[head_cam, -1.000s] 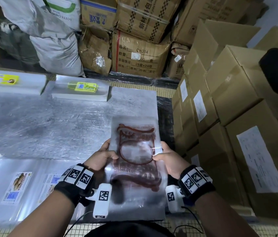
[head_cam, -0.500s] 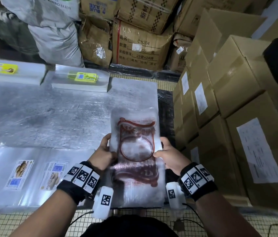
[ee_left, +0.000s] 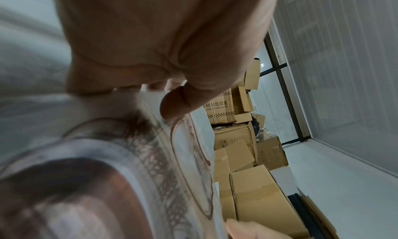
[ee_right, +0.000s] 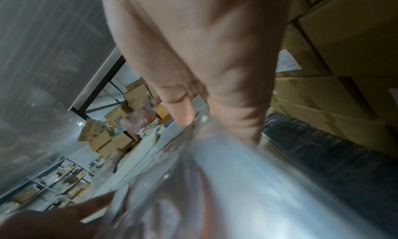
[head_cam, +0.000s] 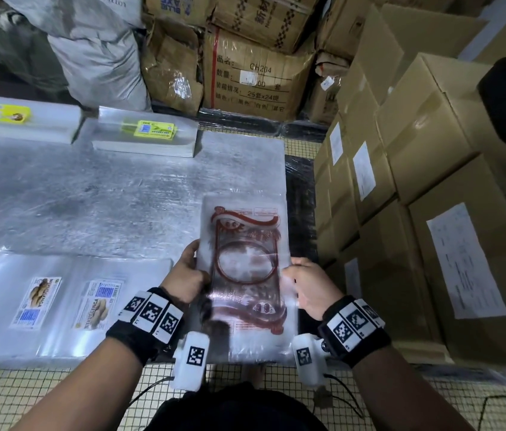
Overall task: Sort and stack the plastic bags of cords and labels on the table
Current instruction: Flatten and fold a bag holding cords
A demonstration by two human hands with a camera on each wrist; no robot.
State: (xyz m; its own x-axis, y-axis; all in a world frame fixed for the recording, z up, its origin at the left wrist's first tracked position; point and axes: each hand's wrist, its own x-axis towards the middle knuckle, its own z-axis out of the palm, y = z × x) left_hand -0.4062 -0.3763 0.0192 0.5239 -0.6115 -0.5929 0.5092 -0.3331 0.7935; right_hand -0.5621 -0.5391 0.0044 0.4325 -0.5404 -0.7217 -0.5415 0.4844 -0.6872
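Both hands hold one stack of clear plastic bags printed with a red-brown design [head_cam: 247,275] at the near right corner of the tabletop [head_cam: 96,200]. The left hand [head_cam: 187,276] grips the stack's left edge, thumb on top — the left wrist view shows the thumb tip pressed onto the printed film [ee_left: 172,157] with the other fingers curled underneath. The right hand [head_cam: 309,286] pinches the right edge; in the right wrist view its thumb and fingers close over the glossy plastic [ee_right: 215,183]. Whether the stack's far end rests on the tabletop or hangs just above it cannot be told.

To the left, near the front edge, lie two flat stacks of clear bags with potato-picture labels [head_cam: 40,300], side by side. At the far side of the tabletop sit two more stacks — a stack with a yellow-green label [head_cam: 149,132] and, left of it, a stack with a yellow label [head_cam: 9,115].

Cardboard boxes [head_cam: 432,144] with white paper labels are piled just right of the tabletop, more cartons [head_cam: 255,79] and grey sacks [head_cam: 99,57] behind it. The floor under the person is small-tiled [head_cam: 27,396].
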